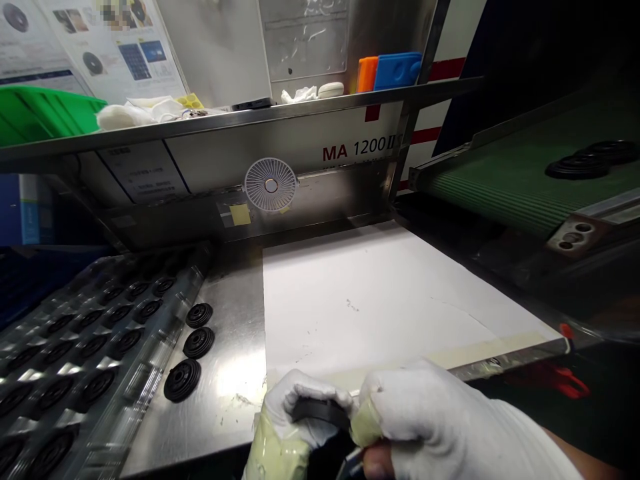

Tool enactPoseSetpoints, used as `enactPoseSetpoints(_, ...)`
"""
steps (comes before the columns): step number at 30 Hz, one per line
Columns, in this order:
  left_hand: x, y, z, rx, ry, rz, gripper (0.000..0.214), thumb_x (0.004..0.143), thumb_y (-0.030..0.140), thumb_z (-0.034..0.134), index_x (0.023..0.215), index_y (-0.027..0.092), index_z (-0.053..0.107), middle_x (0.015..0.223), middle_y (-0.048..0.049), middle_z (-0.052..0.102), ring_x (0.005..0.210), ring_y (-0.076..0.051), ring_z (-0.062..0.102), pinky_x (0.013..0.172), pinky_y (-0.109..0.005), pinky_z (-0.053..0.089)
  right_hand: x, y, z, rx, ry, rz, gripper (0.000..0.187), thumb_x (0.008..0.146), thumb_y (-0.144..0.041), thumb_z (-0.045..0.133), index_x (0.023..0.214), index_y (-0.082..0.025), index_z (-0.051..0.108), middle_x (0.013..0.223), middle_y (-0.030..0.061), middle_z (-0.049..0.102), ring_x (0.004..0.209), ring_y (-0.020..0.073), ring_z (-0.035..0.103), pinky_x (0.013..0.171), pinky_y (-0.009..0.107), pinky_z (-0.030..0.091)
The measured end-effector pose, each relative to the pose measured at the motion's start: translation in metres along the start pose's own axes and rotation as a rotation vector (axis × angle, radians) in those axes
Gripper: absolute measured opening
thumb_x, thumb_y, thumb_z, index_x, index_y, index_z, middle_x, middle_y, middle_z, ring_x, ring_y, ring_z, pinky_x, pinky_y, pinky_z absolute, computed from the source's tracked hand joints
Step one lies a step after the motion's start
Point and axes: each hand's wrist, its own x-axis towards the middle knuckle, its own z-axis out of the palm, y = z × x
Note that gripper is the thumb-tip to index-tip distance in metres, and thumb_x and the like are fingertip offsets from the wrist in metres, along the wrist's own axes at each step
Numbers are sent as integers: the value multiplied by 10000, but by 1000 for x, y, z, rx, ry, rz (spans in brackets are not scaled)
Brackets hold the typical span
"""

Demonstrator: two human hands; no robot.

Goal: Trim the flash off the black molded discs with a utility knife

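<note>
Black rubber disc [320, 412] edge-on, long axis level, gripped by left hand [293, 417] and right hand [420, 413]

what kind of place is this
Most likely a factory production line for small rubber parts: a green conveyor belt carries black ribbed discs, a clear moulded tray holds rows of similar discs, and a steel machine panel reads MA 1200.
</note>
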Motion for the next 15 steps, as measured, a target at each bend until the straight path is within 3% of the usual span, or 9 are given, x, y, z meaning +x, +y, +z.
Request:
enactPoseSetpoints(5, -5, 2, -4, 135, -207, -75, 215, 511, 72, 742, 658, 162, 614, 613, -38, 673, 570, -209, 627, 569, -328, 494, 11, -3, -21, 35, -69, -43, 74, 797, -260, 639, 827, -213, 688, 721, -25, 628, 654, 93, 575, 581, 164, 414)
enactPoseSetpoints(8, -7, 2, -8, 162, -327, -89, 204, 568, 96, 712, 704, 163, 575, 638, -61, 678, 563, -229, 628, 537, -348, 487, 22, -1, -25, -1, -107, -94, 62, 776, -224, 664, 820, -193, 694, 721, -23, 630, 670, 92, 581, 592, 160, 412)
enactPoseSetpoints(12, -8, 0, -9, 135, -363, -108, 198, 595, 95, 698, 710, 172, 556, 644, -55, 679, 557, -229, 628, 536, -365, 492, 27, -1, -23, -64, -133, -132, 49, 746, -203, 692, 779, -168, 698, 712, -18, 628, 655, 89, 571, 569, 155, 396)
enactPoseSetpoints(15, -7, -3, -7, 152, -299, -82, 230, 535, 86, 738, 689, 166, 587, 669, -51, 679, 591, -223, 631, 578, -354, 492, 22, -3, -24, -98, -196, -101, 75, 704, -194, 727, 776, -201, 707, 684, -44, 627, 617, 79, 562, 529, 148, 373)
